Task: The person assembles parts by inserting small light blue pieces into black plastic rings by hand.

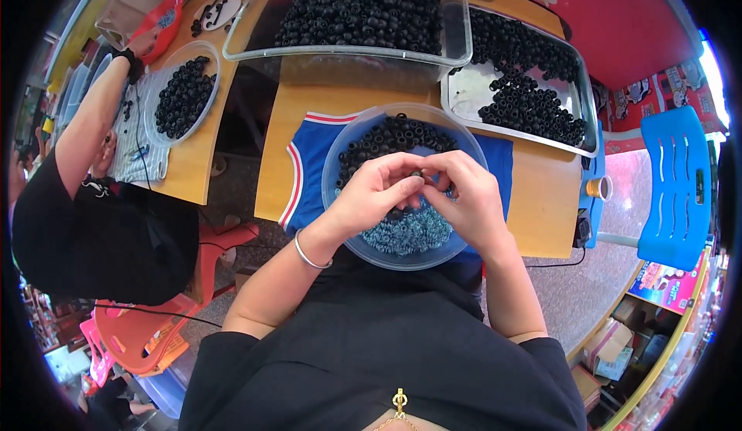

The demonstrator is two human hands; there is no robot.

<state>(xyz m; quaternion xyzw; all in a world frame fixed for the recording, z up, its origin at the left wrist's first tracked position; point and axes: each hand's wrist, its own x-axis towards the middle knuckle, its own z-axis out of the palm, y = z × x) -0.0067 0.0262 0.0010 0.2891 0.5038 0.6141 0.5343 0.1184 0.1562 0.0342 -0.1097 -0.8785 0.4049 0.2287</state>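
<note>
Above a clear round tub [331, 170], my left hand [374, 190] and my right hand [470, 197] meet with fingertips pinched together. Between them shows a bit of a small dark round piece [417, 173], mostly hidden by the fingers. Black hollow round pieces [402, 134] fill the far side of the tub. On its near side lies a heap of small grey-blue, spiky-looking pieces [408, 232], too fine to name. A blue cloth [311, 153] with red and white trim lies under the tub on the wooden table [270, 187].
Behind the tub stands a large clear bin [348, 64] of black pieces. A metal tray [468, 91] with more sits right of it. At left, a co-worker's arm [89, 129] reaches toward a red basket [164, 33]. A blue chair [676, 191] stands at right.
</note>
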